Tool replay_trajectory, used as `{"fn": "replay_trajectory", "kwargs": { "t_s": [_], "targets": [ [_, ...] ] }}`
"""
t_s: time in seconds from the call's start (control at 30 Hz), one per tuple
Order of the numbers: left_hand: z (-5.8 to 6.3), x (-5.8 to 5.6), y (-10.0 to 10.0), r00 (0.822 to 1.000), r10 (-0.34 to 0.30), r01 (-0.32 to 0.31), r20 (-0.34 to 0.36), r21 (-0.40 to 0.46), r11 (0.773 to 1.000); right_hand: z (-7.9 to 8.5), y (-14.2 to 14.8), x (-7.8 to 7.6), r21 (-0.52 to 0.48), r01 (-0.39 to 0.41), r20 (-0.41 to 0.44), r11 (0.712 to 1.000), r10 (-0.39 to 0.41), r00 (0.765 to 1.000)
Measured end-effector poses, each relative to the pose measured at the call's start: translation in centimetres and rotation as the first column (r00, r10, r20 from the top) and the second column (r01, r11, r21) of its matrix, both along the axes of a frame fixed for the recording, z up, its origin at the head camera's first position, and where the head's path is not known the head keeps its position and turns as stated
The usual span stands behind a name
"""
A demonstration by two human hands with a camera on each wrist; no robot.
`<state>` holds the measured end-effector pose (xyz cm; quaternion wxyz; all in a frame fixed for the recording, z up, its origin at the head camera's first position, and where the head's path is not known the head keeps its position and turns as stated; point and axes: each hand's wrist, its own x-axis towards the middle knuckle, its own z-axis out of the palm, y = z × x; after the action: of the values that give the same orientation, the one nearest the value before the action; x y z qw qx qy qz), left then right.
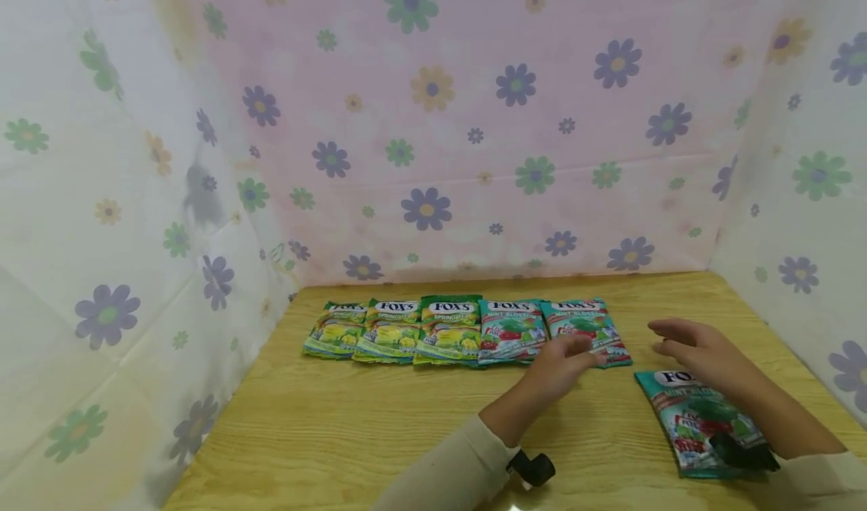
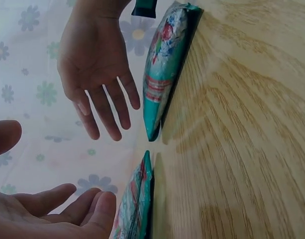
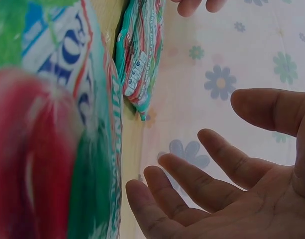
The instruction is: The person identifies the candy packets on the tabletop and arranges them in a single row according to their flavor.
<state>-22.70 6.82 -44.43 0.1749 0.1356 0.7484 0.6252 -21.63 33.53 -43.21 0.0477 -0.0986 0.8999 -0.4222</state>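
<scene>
My left hand [image 1: 557, 369] is in front of the rightmost teal Fox's Mint Blossom candy bag [image 1: 584, 317] of a row, its fingers overlapping the bag's lower part in the head view; whether they touch is unclear. Over the upper right of a loose Mint Blossom bag [image 1: 698, 425] hovers my right hand [image 1: 707, 357], fingers extended and holding nothing. The right wrist view shows that hand [image 3: 227, 184] with fingers spread, beside the loose bag [image 3: 52, 149]. Relaxed and without anything in its grasp, the left hand [image 2: 57, 211] appears in the left wrist view.
Left of the rightmost bag lie another Mint Blossom bag [image 1: 512, 332] and three green-yellow Fox's Spring Tea bags [image 1: 450, 334], side by side along the back of the wooden table [image 1: 325, 436]. Flower-patterned cloth [image 1: 433, 135] encloses the back and both sides.
</scene>
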Motion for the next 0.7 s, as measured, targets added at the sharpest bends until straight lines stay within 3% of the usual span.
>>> {"fn": "replay_trajectory", "kwargs": {
  "t_s": [0.3,0.43,0.7],
  "targets": [
    [0.7,0.9,0.5,0.999,-0.030,0.029,0.039,0.020,0.999,0.4,1.1,1.0,0.034,0.004,-0.017,0.999,-0.004,1.000],
    [0.9,1.4,1.0,0.995,-0.029,0.027,0.100,0.024,0.999,0.5,1.9,1.3,0.061,0.019,-0.002,0.998,-0.019,1.000],
    [0.0,1.8,2.2,0.973,-0.111,0.099,0.202,0.070,0.993,0.1,3.3,2.0,0.102,0.059,0.009,0.993,-0.061,0.998]
  ]
}}
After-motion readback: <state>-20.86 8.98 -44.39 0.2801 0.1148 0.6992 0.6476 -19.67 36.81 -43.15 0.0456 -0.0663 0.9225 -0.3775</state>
